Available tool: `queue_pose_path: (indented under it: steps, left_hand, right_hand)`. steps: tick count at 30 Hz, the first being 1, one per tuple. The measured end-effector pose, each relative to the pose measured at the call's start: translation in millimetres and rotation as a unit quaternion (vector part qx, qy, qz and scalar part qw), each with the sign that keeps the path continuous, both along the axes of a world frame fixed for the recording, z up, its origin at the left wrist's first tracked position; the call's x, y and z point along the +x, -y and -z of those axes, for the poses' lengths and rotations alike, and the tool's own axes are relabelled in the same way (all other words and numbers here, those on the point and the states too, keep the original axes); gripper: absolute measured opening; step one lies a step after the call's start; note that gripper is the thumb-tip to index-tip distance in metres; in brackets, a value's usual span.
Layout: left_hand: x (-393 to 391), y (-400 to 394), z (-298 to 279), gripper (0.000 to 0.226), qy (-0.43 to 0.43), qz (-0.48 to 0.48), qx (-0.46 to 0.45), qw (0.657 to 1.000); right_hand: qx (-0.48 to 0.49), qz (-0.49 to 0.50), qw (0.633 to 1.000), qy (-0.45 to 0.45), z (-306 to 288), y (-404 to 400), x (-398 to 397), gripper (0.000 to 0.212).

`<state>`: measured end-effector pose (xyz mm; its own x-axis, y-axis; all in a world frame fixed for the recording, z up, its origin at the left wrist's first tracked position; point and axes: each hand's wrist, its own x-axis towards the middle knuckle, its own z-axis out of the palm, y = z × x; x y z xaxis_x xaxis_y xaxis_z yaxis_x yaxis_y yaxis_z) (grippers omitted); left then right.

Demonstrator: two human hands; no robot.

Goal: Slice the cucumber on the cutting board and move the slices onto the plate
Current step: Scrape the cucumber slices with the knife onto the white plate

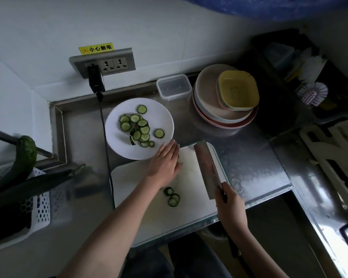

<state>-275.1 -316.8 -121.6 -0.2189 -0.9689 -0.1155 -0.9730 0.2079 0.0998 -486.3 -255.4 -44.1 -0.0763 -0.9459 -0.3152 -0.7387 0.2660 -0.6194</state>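
A white plate point(117, 145) with several cucumber slices point(138, 128) stands behind the white cutting board point(191, 213). My left hand point(166, 161) lies flat, fingers straight, on the board's far edge beside the plate's rim, with bits of cucumber just showing under its fingers. A few slices point(172, 196) lie in the middle of the board near my left wrist. My right hand point(228, 199) grips the handle of a cleaver point(206, 167), whose broad blade stretches over the right side of the board.
A stack of plates with a yellow bowl point(237, 91) and a clear plastic box point(174, 87) stand behind. A black cable point(107, 149) runs from the wall socket past the plate. A white basket point(40, 209) at left holds a whole cucumber point(25, 155) and dark vegetables.
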Motion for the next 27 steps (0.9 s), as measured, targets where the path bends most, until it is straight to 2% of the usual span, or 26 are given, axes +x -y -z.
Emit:
queue_pose_path:
  steps: [3,7,11,15,16,18,21,23,25,27]
  left_hand:
    - [-4,-15,-3,0.066,-0.027,-0.031,0.004,0.999]
    - [-3,-41,1,0.067,-0.142,-0.034,0.008,0.989]
    - [-10,-75,-4,0.057,-0.286,-0.111,-0.012,0.952]
    - [-6,-107,-6,0.059,-0.341,-0.235,-0.057,0.908]
    - [-6,-112,-4,0.062,-0.336,-0.247,-0.057,0.907]
    - [-8,-119,0,0.07,-0.294,-0.228,-0.048,0.927]
    - [-14,-120,8,0.096,-0.195,-0.153,-0.016,0.969]
    - [-12,-115,13,0.112,-0.143,-0.104,0.005,0.984]
    - [-7,-106,17,0.114,-0.113,-0.073,0.018,0.991]
    - [-5,-101,18,0.104,-0.112,-0.06,0.015,0.992]
  right_hand:
    - [0.006,-0.029,0.999,-0.012,2,7,-1,0.029]
    - [0.018,-0.088,0.996,-0.018,7,21,0,0.016]
    - [0.071,-0.085,0.994,0.014,13,34,1,0.022]
    - [0.09,-0.054,0.994,0.042,22,28,3,0.028]
    - [0.088,-0.046,0.994,0.051,23,23,4,0.028]
    - [0.086,-0.04,0.994,0.059,27,12,1,0.028]
    - [0.097,-0.036,0.992,0.066,35,-12,-4,0.027]
    - [0.096,-0.037,0.993,0.065,39,-25,-6,0.027]
    - [0.094,-0.032,0.993,0.066,41,-31,-3,0.027]
    - [0.089,-0.023,0.993,0.069,44,-37,5,0.027]
